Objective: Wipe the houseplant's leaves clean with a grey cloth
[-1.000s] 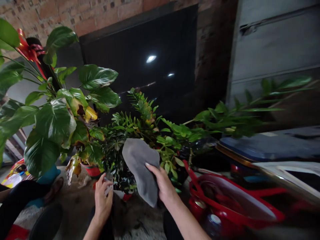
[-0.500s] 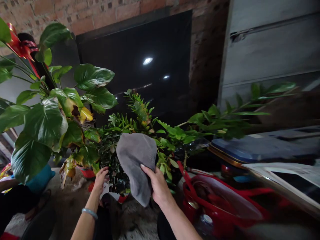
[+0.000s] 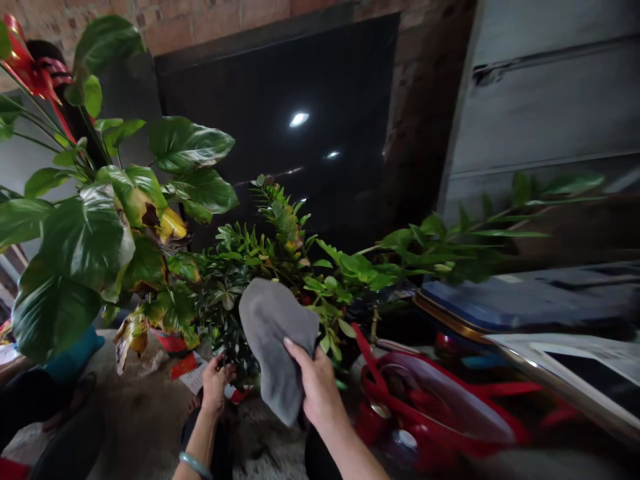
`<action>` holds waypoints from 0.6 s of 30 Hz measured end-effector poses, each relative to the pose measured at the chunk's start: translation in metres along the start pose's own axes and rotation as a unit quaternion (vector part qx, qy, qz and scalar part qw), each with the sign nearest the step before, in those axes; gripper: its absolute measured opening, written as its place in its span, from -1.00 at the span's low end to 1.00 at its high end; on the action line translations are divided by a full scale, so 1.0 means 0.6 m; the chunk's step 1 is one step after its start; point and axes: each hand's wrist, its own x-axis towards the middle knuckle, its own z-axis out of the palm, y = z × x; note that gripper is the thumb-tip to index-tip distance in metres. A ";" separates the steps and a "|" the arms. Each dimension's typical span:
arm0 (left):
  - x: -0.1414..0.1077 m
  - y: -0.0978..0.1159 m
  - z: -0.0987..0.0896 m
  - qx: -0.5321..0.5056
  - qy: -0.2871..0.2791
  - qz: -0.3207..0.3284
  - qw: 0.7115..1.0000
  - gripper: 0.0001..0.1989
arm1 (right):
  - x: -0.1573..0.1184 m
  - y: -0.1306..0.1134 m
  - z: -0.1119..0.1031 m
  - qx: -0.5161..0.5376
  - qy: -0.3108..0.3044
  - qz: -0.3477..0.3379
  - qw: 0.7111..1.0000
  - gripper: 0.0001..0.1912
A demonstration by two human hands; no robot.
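My right hand [image 3: 320, 385] grips a soft grey cloth [image 3: 277, 340], thumb on top and the fingers behind it. The cloth hangs spread in front of a bushy plant with small dark green leaves [image 3: 227, 293]. My left hand [image 3: 215, 383], below a wrist with a pale green bangle [image 3: 194, 465], is at the lower leaves of that plant. Its fingers are curled in, and what they hold, if anything, cannot be made out. Behind the left hand lies a red and white printed paper [image 3: 190, 373].
A large-leaved potted plant [image 3: 85, 233] with yellowed leaves rises at left. A red bag [image 3: 435, 393] stands at right, below a blue-topped box [image 3: 480, 303]. Another person's dark-clothed leg [image 3: 30, 400] shows at lower left. A dark panel [image 3: 225, 93] leans on the brick wall.
My left hand has moved right and down, its fingers curling further in. The cloth in my right hand has dropped slightly, and the view has shifted a little.
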 end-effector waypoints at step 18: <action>0.002 0.020 -0.024 -0.223 -0.121 -0.137 0.957 -0.68 | 0.000 0.005 0.064 0.069 -0.096 0.109 0.987 -0.62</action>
